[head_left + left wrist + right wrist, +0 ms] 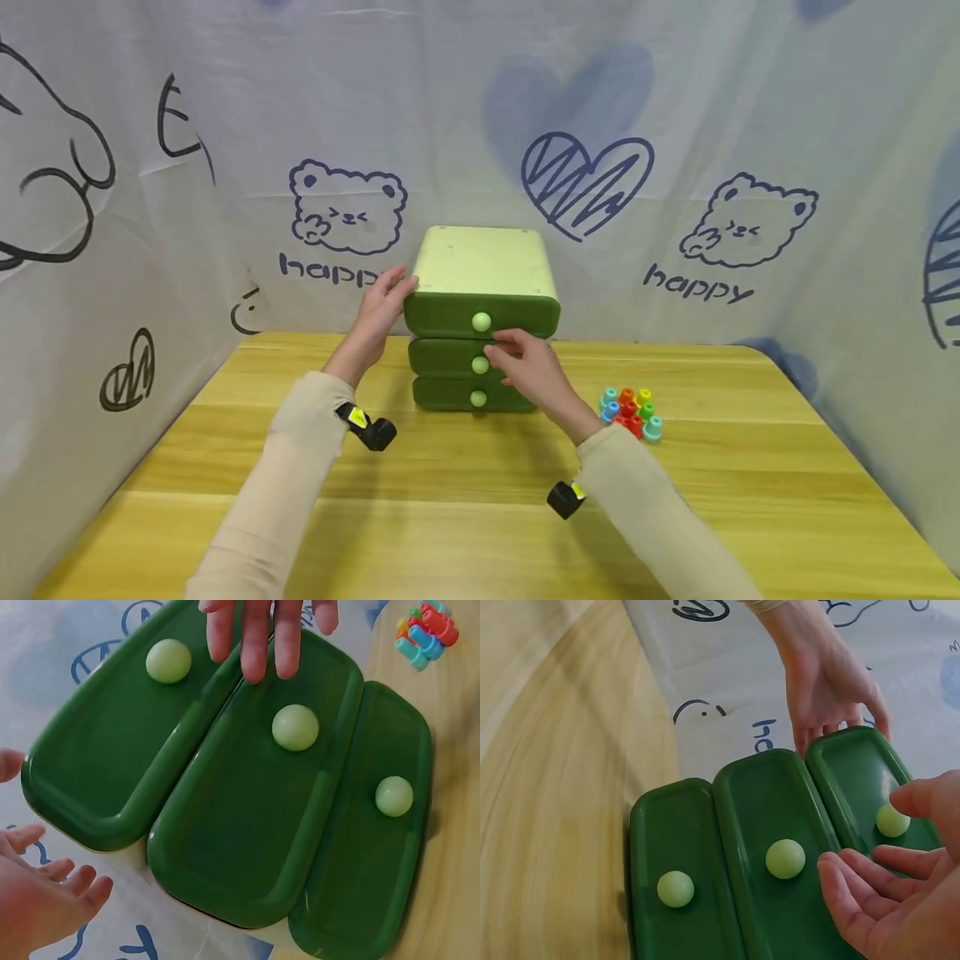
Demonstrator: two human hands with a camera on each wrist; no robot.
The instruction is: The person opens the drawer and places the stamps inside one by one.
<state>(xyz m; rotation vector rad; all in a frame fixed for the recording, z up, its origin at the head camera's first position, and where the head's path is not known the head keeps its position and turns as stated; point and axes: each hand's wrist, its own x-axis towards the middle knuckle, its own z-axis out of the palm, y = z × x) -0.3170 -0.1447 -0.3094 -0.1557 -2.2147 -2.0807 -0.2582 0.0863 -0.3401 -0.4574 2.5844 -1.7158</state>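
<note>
A small cabinet (483, 262) with a pale green top and three dark green drawers, all pushed in, stands on the table. Each drawer front has a round light green knob, such as the top knob (481, 322). My left hand (378, 312) is at the cabinet's upper left side, its fingers spread along the edge; exact contact is hard to tell. My right hand (531, 367) hovers in front of the drawers, just right of the middle knob (480, 365), fingers loosely bent and holding nothing. In the right wrist view, the right hand (900, 892) appears near the top knob (892, 820).
Several colourful plastic pegs (630, 412) stand grouped on the wooden table (465, 508), right of the cabinet and beside my right wrist. A white cloth (465, 125) with blue drawings hangs behind and along both sides of the table.
</note>
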